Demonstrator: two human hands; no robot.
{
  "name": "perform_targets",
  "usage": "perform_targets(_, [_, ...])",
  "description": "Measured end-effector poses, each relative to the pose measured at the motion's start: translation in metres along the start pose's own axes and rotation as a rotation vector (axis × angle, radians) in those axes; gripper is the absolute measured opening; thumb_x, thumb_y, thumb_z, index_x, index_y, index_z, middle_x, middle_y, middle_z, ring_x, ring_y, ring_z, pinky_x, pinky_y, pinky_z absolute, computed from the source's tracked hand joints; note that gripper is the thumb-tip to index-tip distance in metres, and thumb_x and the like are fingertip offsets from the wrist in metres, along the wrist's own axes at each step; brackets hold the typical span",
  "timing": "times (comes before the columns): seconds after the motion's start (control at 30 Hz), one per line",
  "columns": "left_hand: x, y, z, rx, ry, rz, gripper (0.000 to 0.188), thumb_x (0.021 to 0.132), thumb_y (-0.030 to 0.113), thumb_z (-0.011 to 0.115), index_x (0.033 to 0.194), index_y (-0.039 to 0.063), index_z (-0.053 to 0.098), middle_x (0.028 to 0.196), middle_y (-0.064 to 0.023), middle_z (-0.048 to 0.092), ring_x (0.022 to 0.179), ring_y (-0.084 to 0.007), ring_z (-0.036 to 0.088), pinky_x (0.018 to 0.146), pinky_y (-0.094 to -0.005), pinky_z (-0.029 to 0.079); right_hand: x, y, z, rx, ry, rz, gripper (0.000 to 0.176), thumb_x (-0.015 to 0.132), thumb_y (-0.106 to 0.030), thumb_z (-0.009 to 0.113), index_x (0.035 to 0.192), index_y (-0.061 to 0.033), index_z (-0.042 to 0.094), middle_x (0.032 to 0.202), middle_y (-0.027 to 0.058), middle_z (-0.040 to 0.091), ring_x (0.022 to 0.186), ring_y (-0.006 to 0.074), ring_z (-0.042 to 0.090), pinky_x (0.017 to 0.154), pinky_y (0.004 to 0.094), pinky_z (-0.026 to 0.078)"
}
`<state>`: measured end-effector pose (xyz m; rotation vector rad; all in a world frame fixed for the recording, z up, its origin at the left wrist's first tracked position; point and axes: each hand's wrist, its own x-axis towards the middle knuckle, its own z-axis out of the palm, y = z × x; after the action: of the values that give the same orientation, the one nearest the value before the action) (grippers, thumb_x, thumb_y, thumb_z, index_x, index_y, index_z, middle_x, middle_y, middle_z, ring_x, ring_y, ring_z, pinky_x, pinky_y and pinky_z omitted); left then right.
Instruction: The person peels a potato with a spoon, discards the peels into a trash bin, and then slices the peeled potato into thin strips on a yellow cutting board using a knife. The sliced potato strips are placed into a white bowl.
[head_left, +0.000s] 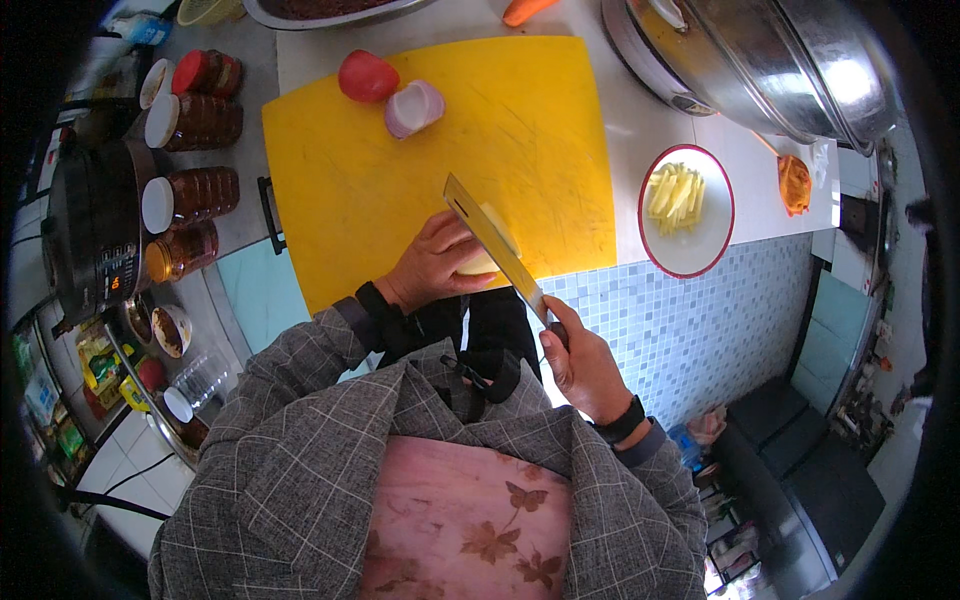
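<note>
My left hand (435, 259) presses a pale yellow piece of vegetable (501, 225), apparently peeled potato, onto the near edge of a yellow cutting board (517, 105). The fingers partly cover it. In my right hand (589, 367) is the handle of a kitchen knife (499, 244). Its blade slants across the vegetable, close to the left fingertips; whether it has cut in cannot be told. Towards the board's far left lie a red tomato (367, 75) and a cut purple onion (415, 109), side by side. Pale yellow strips (677, 195) fill part of a white, red-rimmed bowl (686, 251) to the right.
Several jars (206, 121) line the left counter beside a black electric cooker (97, 225). A large steel pot (757, 67) occupies the far right. Behind the board are a metal tray (337, 19) and a carrot (527, 10). The bowl stands near the counter's front edge.
</note>
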<state>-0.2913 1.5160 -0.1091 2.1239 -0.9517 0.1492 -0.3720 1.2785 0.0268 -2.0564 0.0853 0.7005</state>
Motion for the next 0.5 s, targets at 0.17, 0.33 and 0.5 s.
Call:
perform_targets(0.17, [0.002,0.000,-0.001,0.027,0.003,0.047,0.051,0.069,0.028,0.083,0.114,0.011,0.065,0.124,-0.0067,0.053,0.121,-0.0297,0.045,0.102,-0.0431,0.041,0.005,-0.003,-0.004,-0.041,-0.074,0.076,0.048,0.099,-0.032,0.051,0.135,-0.0020,0.040,0.089,0.0214,0.067,0.082,0.0377,0.068,0.071,0.0398,0.054])
perform_targets(0.33, [0.002,0.002,-0.001,0.026,-0.006,0.010,0.050,0.070,0.028,0.082,0.115,0.011,0.065,0.124,-0.0065,0.054,0.122,-0.0290,0.045,0.102,-0.0421,0.041,0.010,0.001,-0.002,-0.038,-0.075,0.072,0.046,0.100,-0.032,0.051,0.133,-0.0012,0.041,0.089,0.0224,0.067,0.082,0.0388,0.067,0.070,0.0417,0.053])
perform_targets(0.5, [0.001,0.002,-0.002,0.004,-0.010,-0.004,0.049,0.071,0.027,0.081,0.114,0.012,0.064,0.119,-0.0069,0.055,0.116,-0.0298,0.048,0.099,-0.0423,0.042,0.043,0.024,0.008,-0.109,-0.019,0.026,0.045,0.100,-0.031,0.049,0.130,0.0018,0.043,0.092,0.0266,0.066,0.085,0.0440,0.064,0.071,0.0449,0.052])
